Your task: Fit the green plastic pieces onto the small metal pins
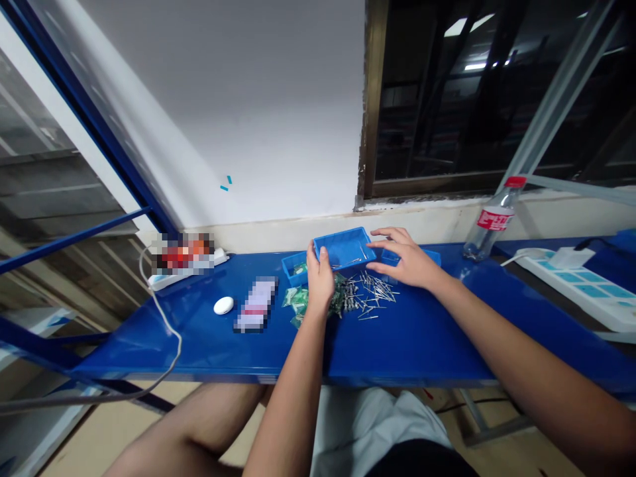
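Note:
My left hand [320, 278] grips the left end of a small blue plastic bin [345, 248], thumb over its near wall. The bin is lifted and tilted toward me, with a few thin metal pieces inside. My right hand [405, 258] is open by the bin's right end, fingers spread; whether a fingertip touches it I cannot tell. Below lies a loose pile of thin metal pins with thicker ends [375, 291], resembling blind rivets. Green-and-clear small packets [297, 298] lie beside the pile, partly behind my left hand. Another blue bin [293, 266] holds similar green pieces.
A further blue bin [431, 256] sits behind my right hand. On the blue table [397, 351] are a white oval object [223, 305], a blurred-out flat item [257, 305], a bottle [494, 222] and a power strip [581, 285]. A cable [173, 331] hangs at left.

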`<state>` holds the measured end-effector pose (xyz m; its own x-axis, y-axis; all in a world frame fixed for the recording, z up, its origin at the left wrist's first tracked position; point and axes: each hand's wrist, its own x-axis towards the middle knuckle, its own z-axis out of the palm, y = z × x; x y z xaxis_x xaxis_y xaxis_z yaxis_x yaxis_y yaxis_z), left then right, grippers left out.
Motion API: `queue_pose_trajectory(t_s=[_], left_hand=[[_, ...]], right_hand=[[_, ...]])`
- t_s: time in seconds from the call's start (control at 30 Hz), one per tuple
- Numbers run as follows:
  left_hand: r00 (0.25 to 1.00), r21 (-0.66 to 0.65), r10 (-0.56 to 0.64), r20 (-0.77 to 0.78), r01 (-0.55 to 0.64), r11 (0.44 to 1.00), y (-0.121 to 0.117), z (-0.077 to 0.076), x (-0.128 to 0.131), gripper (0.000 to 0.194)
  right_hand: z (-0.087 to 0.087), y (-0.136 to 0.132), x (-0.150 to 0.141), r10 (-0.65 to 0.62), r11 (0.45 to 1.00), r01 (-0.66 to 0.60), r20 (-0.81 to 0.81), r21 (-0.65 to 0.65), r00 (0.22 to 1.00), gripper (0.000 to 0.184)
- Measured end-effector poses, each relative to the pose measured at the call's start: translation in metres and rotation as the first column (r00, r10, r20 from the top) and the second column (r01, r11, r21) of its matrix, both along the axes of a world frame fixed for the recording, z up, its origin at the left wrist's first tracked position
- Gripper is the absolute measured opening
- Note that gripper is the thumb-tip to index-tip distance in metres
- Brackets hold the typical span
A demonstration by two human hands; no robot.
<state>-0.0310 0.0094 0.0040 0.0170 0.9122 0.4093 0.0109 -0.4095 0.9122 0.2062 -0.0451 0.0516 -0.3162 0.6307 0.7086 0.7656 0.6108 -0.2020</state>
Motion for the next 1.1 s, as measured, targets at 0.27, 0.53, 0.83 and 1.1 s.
queue_pose_trajectory(t_s=[0.27,0.53,0.83,1.1], left_hand=[[0.955,-0.167,-0.048,0.292,0.100,0.981,-0.010,0.016,0.006,0.072],[0.974,-0.044,0.161,0.160,-0.156,0.987,-0.006,0.013,0.000,0.054],[0.981,-0.019,0.173,0.086,-0.172,0.985,-0.006,0.013,-0.001,0.051],[0.982,0.011,0.178,0.055,-0.179,0.984,-0.007,0.012,-0.001,0.053]], right_hand=[[-0.008,0.020,-0.003,0.076,0.997,-0.072,0.105,-0.041,0.992,0.026],[-0.024,0.058,0.010,-0.133,0.990,0.139,0.143,-0.028,0.981,0.029],[-0.041,0.068,0.005,-0.140,0.977,0.177,0.262,-0.123,0.955,0.033],[-0.050,0.058,0.012,-0.157,0.964,0.205,0.258,-0.170,0.953,0.057]])
